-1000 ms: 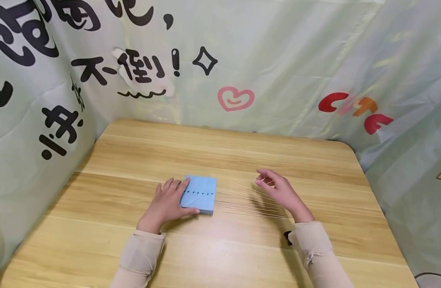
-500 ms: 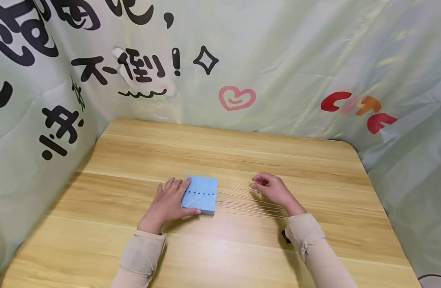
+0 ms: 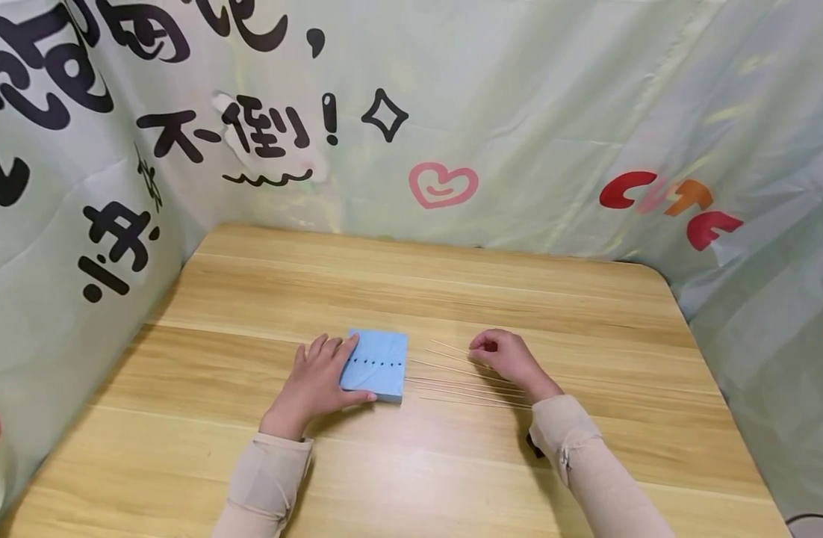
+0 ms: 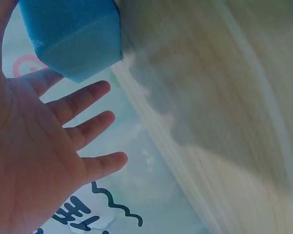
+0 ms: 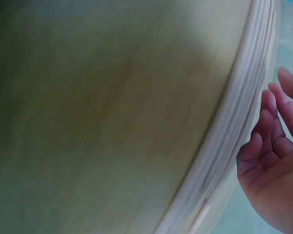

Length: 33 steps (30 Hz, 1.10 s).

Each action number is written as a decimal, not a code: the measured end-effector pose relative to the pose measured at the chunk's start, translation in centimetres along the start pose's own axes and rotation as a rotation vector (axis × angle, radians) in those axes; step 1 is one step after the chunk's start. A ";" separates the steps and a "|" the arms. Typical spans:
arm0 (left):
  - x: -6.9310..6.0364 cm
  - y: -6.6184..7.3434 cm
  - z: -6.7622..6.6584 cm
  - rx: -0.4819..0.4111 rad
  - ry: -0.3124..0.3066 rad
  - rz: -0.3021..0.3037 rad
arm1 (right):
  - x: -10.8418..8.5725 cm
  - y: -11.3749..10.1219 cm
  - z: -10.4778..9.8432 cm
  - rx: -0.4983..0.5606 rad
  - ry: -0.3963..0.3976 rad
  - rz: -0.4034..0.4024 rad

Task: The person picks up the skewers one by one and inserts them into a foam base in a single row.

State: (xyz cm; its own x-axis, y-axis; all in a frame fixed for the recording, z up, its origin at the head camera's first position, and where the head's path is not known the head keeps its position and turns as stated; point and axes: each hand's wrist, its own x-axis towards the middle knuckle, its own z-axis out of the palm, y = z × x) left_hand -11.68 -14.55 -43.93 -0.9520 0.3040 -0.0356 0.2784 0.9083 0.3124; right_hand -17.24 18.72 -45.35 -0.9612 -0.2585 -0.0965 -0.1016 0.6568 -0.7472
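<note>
A square blue block (image 3: 384, 347), with a row of dark dots across its top, lies on the wooden table. My left hand (image 3: 320, 385) holds it at the left side, index finger over the top and thumb along the near side. In the left wrist view the other fingers (image 4: 90, 136) spread away from the block. Several thin wooden sticks (image 3: 465, 385) lie to the block's right. Over their far side is my right hand (image 3: 512, 360), fingers curled, thumb and index tips at the farthest stick. Whether they pinch it cannot be made out.
The table (image 3: 384, 284) has rounded far corners. A printed curtain (image 3: 519, 112) with dark lettering and a pink heart (image 3: 443, 185) stands along its back and sides. Something small and black (image 3: 534, 447) sits by the right cuff.
My right hand has come down and slightly left towards the farthest stick, its thumb and index finger drawing together. The left hand stays on the block.
</note>
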 end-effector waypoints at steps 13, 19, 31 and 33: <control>-0.1 0.3 0.0 0.005 0.000 -0.008 | 0.7 0.4 0.5 -0.098 0.038 0.007; -0.1 0.3 0.0 0.005 0.003 -0.004 | 0.7 0.3 0.5 -0.170 0.047 -0.031; -0.2 0.3 -0.1 -0.013 -0.012 -0.014 | 0.8 0.2 0.4 -0.214 0.006 0.001; -0.2 0.3 0.0 -0.013 -0.013 -0.015 | 0.6 0.1 0.2 -0.195 0.019 0.009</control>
State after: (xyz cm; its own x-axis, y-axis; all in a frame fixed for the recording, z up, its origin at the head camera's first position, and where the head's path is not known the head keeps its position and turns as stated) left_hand -11.37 -14.36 -43.81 -0.9542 0.2945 -0.0528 0.2626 0.9089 0.3239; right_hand -17.76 18.48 -45.59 -0.9667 -0.2397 -0.0892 -0.1388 0.7846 -0.6042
